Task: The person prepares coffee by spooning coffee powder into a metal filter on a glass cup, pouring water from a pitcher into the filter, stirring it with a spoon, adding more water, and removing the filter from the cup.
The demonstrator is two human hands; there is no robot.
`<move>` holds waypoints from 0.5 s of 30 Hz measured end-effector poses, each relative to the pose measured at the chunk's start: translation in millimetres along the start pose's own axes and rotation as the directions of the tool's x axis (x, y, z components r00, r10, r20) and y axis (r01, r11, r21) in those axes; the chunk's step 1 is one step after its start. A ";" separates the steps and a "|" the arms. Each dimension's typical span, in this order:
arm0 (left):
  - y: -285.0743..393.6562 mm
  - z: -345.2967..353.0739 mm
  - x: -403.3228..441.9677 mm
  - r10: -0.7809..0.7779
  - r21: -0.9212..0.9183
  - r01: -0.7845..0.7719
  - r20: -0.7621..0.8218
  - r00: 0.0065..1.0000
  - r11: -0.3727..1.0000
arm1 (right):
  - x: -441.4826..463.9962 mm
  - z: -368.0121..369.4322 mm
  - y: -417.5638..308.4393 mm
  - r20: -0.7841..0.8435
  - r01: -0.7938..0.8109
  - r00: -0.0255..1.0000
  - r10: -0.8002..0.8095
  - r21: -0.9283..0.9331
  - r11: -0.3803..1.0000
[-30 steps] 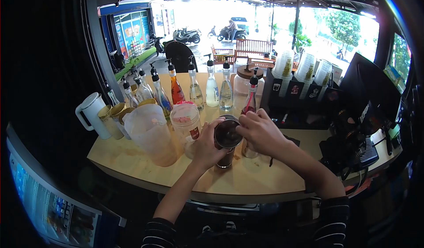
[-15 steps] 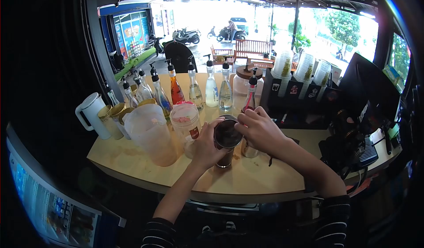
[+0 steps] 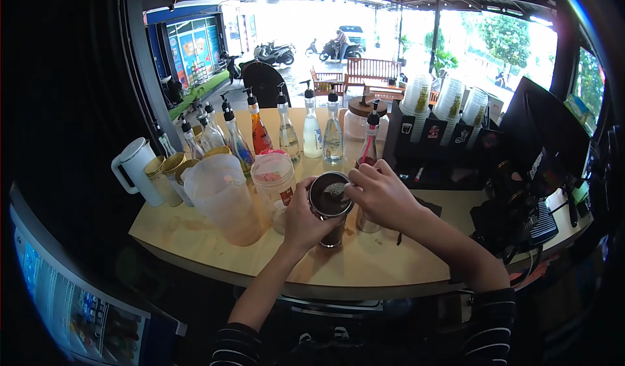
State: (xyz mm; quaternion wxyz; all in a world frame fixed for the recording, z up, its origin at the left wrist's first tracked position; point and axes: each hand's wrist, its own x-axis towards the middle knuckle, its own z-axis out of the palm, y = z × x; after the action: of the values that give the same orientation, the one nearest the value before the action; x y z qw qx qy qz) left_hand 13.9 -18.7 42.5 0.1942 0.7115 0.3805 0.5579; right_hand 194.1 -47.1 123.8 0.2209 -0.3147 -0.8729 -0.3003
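Observation:
My left hand (image 3: 305, 217) is wrapped around the side of a metal shaker cup (image 3: 331, 236) near the front of the counter. Dark brown liquid fills the cup, and a pale grey patch shows in it close to my right fingers. My right hand (image 3: 384, 195) is pinched at the right side of the rim; what it holds is hidden behind the fingers. Behind that hand stands a pump bottle (image 3: 369, 146) with dark red content. Left of the cup is a clear jar (image 3: 273, 174) with a pink top, and beside it a frosted plastic pitcher (image 3: 221, 200).
Several pump bottles (image 3: 311, 128) line the back of the wooden counter (image 3: 293, 265). A white jug (image 3: 133, 170) stands at the left. Stacked plastic cups (image 3: 449, 99) sit in a black holder (image 3: 433, 148), with a dark monitor (image 3: 537, 128) at the right.
The cup's mouth has shifted slightly left and toward me with my left hand. A pale patch now shows in the dark liquid. My right hand stays pinched at the rim.

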 end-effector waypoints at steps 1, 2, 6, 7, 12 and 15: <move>-0.2 0.3 -0.6 -0.002 0.000 0.002 0.001 1.000 1.000 | -0.8 0.2 -1.7 0.001 0.000 1.000 0.000 0.002 1.000; -0.4 0.6 -0.5 0.002 0.001 -0.002 0.008 1.000 1.000 | -1.5 0.5 -3.8 0.024 0.035 0.999 -0.037 0.052 0.998; 1.5 -1.0 0.5 -0.009 0.035 0.006 0.066 0.998 0.999 | 0.7 2.5 -1.6 -0.015 0.072 0.997 -0.072 0.002 0.997; 1.3 -0.1 0.3 -0.009 0.034 0.006 0.071 0.997 0.999 | 0.0 3.7 1.5 -0.017 0.024 1.000 -0.024 0.007 1.000; -7.2 0.8 2.1 0.049 0.092 -0.060 0.110 0.993 0.994 | -1.9 4.0 -3.1 0.057 0.054 0.997 -0.057 0.060 0.997; -9.5 0.7 2.6 0.057 0.111 -0.070 0.116 0.992 0.991 | -4.0 0.4 3.7 0.020 -0.006 1.000 0.006 0.028 1.000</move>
State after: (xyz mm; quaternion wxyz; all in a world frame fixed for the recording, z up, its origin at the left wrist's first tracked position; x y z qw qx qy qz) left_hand 11.6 -10.7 37.3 0.1562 0.7635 0.3775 0.5001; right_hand 199.4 -46.2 122.6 0.2173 -0.3172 -0.8782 -0.2843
